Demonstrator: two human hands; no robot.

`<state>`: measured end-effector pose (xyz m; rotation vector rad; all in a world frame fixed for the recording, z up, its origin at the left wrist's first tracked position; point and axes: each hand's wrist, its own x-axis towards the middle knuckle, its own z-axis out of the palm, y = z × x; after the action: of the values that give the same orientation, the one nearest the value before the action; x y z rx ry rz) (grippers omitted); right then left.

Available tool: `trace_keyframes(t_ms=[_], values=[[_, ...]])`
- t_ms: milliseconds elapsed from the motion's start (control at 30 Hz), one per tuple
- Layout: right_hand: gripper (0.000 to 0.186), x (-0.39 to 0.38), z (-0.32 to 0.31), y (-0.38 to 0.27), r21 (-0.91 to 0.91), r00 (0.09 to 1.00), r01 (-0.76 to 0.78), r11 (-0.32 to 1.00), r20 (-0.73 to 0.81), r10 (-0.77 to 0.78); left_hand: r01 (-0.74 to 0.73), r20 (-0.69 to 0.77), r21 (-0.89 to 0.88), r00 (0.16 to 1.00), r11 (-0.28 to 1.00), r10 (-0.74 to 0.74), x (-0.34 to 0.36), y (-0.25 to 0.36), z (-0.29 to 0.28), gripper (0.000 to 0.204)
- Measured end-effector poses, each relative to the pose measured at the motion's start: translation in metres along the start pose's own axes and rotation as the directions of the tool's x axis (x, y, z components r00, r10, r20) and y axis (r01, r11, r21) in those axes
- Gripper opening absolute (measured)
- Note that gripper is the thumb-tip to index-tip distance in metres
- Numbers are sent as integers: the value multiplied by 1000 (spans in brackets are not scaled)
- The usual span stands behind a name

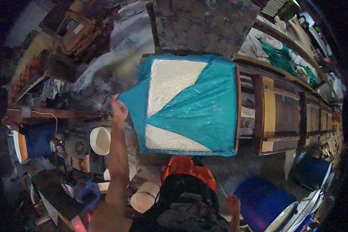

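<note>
Left hand (119,109) raised at arm's length, fingers pinched shut on the left corner of a teal sheet (197,112). Right hand not in view.

One teal sheet, plastic-looking and wet, draped over one wooden frame (237,108). The frame sits straight ahead, just below a dark stone block (205,23). The sheet's lower right part lies folded across the frame as a big triangle; its left edge is lifted clear, stretched out toward the left hand.

Under the sheet, one white slab (168,83), grainy, filling the frame. It shows in two patches: a large one top left, a narrow strip along the bottom edge. The rest is covered by the sheet.

To the right, a row of wooden moulds (276,116) running away along a bench, three or so countable, the far ones too small to tell. Behind them a shelf with white and green cloths (286,54) heaped on it.

Lower left: three white bowls (100,140) near the forearm, one by the elbow, two lower down, part hidden. One small motor (75,147) with a round grille beside the first bowl.

Bottom: one blue tub (261,201) to the right, a second blue one (311,170) further right. The person's orange and black clothing fills the bottom centre.

Floor below the frame is grey and wet-looking.
</note>
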<state>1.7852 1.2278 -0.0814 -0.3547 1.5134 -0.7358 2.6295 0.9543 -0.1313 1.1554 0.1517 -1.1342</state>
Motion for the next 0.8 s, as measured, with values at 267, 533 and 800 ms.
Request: trace_keyframes(t_ms=[267,533,800], values=[[26,35,-4,-1,-839,969,191,509,78,-235,-956,919,232,275,179,280,-237,-198,247,42],[26,97,288,-245,-728,640,672,136,479,-601,-773,718,631,551,-63,425,-274,-164,108,45],[38,324,518,-328,-804,358,541,-247,485,-798,-389,311,917,834,88,455,-226,-146,-14,48]])
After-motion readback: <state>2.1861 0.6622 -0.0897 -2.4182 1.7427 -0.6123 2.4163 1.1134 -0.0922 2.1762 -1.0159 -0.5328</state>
